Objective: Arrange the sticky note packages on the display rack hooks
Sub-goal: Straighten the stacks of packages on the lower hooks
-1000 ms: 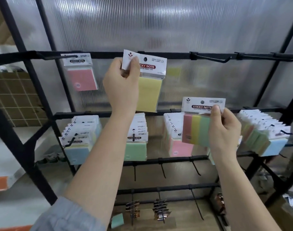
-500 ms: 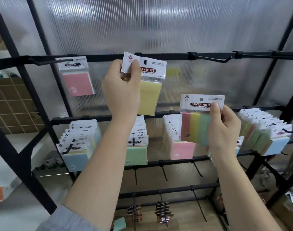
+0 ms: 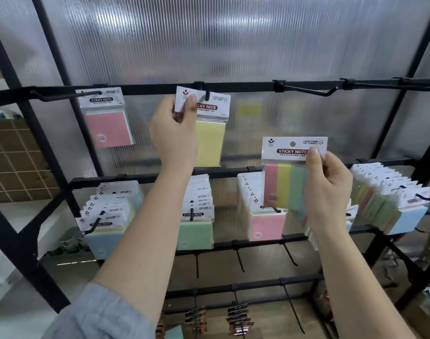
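Note:
My left hand (image 3: 173, 129) pinches the header card of a yellow sticky note package (image 3: 210, 140). That card now hangs on a top-row hook (image 3: 206, 94), whose tip pokes through the hole. My right hand (image 3: 327, 189) grips a striped pink, yellow and green package (image 3: 283, 184) by its card, held in front of the middle row. A pink package (image 3: 107, 123) hangs from the top-left hook. Several full hooks of packages (image 3: 196, 211) fill the middle row of the black display rack (image 3: 233, 85).
Empty hooks (image 3: 309, 90) stick out along the top bar to the right. Short bare hooks (image 3: 239, 259) hang from the lower bar. Small clipped items (image 3: 238, 319) hang on the bottom row. A ribbed translucent panel backs the rack. Cardboard boxes (image 3: 15, 162) stand at far left.
My left hand has pushed the yellow package onto the top-row hook; before, it was held just in front of the bar. My right hand has barely moved.

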Available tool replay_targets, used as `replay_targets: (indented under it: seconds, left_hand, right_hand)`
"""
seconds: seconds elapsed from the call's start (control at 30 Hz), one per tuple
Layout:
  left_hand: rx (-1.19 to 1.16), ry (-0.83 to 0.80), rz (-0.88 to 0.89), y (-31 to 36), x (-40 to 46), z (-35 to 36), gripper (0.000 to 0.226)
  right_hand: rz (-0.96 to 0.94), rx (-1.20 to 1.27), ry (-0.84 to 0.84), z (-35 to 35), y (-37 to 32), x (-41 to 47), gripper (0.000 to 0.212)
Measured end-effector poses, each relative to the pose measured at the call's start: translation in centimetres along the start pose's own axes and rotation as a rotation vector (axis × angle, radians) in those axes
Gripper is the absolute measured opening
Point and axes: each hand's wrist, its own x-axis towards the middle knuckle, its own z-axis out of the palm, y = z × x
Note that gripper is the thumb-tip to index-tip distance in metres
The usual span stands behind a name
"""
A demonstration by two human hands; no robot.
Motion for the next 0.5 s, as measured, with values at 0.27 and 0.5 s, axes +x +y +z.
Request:
replay_targets:
  seconds: [0.27,0.5]
  left_hand:
    - [0.049,-0.017,-0.157,-2.9,3.6,2.6,0.044]
    - [0.125,-0.014,-0.390,-4.2,5.8,4.8,0.036]
  right_hand:
    - [-0.005,0.010,-0.004,0.1,-0.2,1.4,0.043]
    - [-0.009,0.025,-0.016,0.1,-0.1,1.9,0.045]
